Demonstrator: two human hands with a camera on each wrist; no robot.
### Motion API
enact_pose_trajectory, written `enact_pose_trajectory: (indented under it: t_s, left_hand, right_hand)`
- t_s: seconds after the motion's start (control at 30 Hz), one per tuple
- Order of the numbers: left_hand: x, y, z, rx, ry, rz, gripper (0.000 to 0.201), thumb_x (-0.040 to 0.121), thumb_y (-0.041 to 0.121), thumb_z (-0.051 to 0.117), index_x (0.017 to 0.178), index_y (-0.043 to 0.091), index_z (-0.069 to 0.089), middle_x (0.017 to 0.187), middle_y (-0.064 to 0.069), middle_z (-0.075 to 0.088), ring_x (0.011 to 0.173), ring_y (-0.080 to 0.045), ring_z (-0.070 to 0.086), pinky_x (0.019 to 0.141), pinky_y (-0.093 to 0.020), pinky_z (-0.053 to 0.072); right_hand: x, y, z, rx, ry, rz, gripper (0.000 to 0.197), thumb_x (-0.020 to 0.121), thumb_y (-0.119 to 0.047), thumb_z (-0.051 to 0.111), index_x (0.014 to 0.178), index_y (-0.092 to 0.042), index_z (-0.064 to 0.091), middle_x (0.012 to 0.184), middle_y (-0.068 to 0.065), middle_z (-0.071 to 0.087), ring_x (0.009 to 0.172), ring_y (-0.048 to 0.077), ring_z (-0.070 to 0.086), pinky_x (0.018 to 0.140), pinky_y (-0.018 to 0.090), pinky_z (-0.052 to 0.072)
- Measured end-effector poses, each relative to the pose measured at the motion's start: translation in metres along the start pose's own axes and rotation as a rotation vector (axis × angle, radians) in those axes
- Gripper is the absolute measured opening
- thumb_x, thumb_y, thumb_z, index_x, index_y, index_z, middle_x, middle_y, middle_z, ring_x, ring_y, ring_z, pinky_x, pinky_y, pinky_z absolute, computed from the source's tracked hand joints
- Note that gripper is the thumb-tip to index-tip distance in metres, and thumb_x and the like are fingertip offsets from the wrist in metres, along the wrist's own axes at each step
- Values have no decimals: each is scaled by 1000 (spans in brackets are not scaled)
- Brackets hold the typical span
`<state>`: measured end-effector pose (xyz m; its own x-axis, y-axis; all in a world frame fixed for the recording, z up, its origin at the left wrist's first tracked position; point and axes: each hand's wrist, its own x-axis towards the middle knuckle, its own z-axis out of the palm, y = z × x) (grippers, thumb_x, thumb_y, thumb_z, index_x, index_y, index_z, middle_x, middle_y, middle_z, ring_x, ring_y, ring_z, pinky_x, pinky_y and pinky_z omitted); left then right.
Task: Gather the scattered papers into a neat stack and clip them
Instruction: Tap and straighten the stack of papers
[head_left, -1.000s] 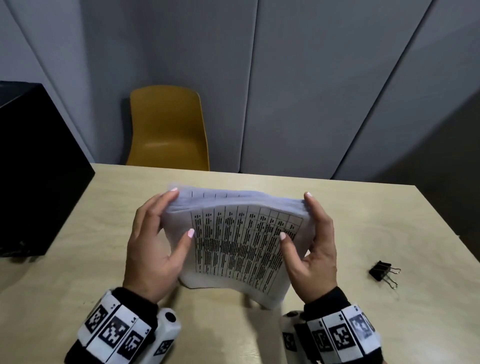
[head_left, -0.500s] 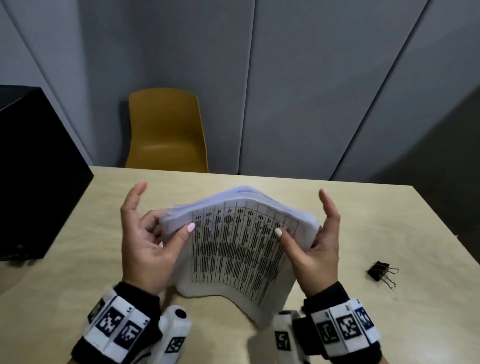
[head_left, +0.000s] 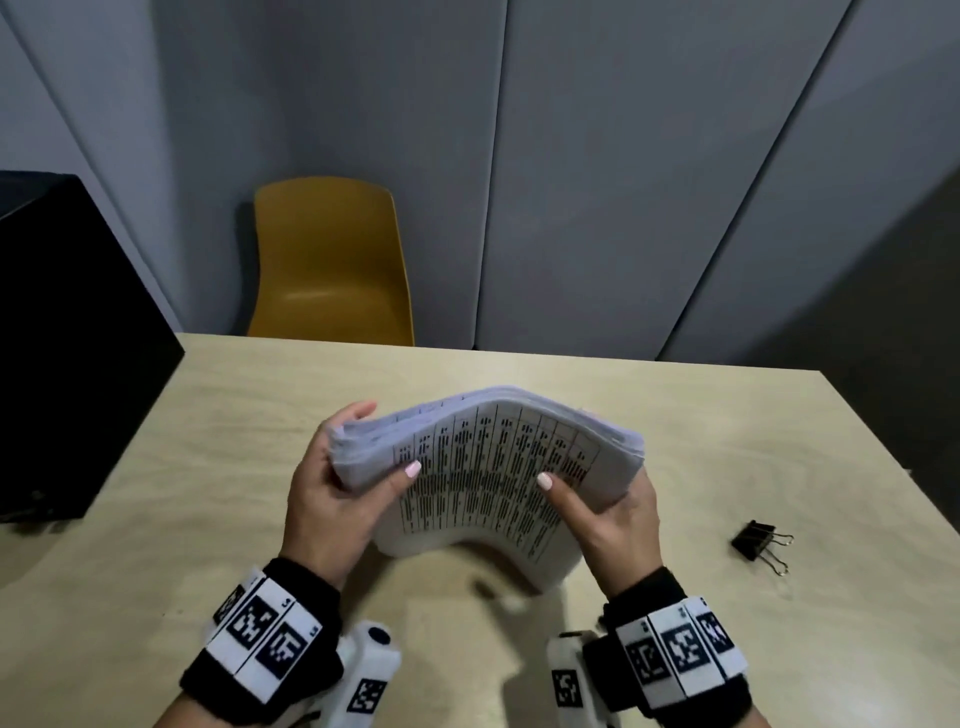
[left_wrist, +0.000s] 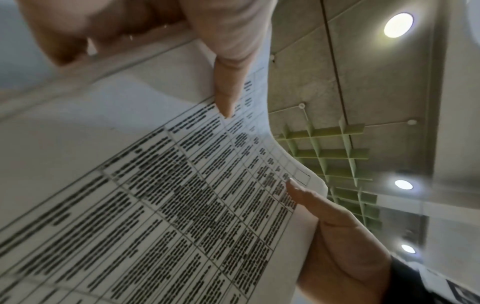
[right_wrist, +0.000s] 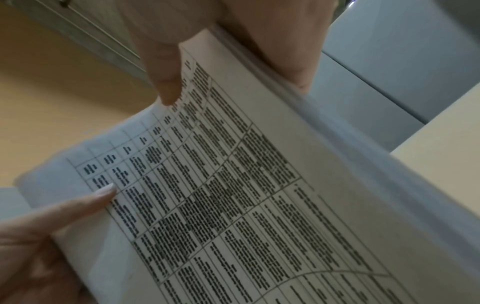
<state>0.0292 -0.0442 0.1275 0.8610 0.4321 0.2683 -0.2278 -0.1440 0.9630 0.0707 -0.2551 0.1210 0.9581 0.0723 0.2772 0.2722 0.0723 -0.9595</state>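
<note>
Paper stack (head_left: 483, 467) held above the worktop (head_left: 727, 415), bowed upward in the middle, printed side toward the person. Top sheet carries a ruled table w/ many columns of black text; the lettering is too blurred to read in any view. No brand or logo legible on it.

Left hand (head_left: 332, 499) has its grip on the stack's left edge: thumb on the printed face, fingers curled behind. Right hand (head_left: 613, 514) grips the right edge the same way, thumb on top, fingers behind and under. In the left wrist view the thumb tip sits on the table's upper rows; the right wrist view shows the same on the opposite side.

Both wrists wear black bands w/ white square tags printed in black-and-white code patterns; small characters beside them are too tiny to read.

Binder clip (head_left: 761, 543), black w/ wire handles, lies on the worktop to the right of the right hand, apart from the stack.

Worktop is pale wood grain. A black box (head_left: 78, 364) stands at its left edge. Behind the far edge is a mustard-yellow chair (head_left: 332, 270), then grey wall panels w/ vertical seams. Left wrist view looks up at a concrete ceiling w/ round lights and a green lattice grid.
</note>
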Motion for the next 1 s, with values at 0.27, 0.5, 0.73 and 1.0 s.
enact_pose_trajectory:
  t_s: [0.27,0.5,0.73,1.0]
  left_hand:
    - [0,10,3,-137,140,5,115,38,82,66,134,33,24,125,-6,48,112,-12,51,89,-20,48]
    - [19,22,16,-231,335,-86,58,62,56,61,108,22,52,103,-9,65,76,3,63,66,-11,48]
    - [25,24,16,-315,393,-187,26,76,40,53,93,22,56,100,-10,69,100,-20,61,87,-32,46]
    - [28,21,19,-315,315,-196,23,88,41,43,93,22,55,104,-11,66,107,-19,60,96,-31,44]
  right_hand:
    - [-2,-9,3,46,32,-53,76,52,-37,71,121,-28,40,106,-5,55,87,-6,60,73,7,47]
    - [-2,-8,4,87,44,-67,71,52,-38,68,117,-29,42,108,-8,57,87,-10,60,73,5,46]
    - [-2,-6,5,110,32,-66,67,56,-21,76,116,-24,45,106,-3,55,87,-8,60,74,7,47]
    - [1,-1,1,49,26,-29,52,66,7,76,109,-17,57,86,-5,65,70,-5,63,63,9,49]
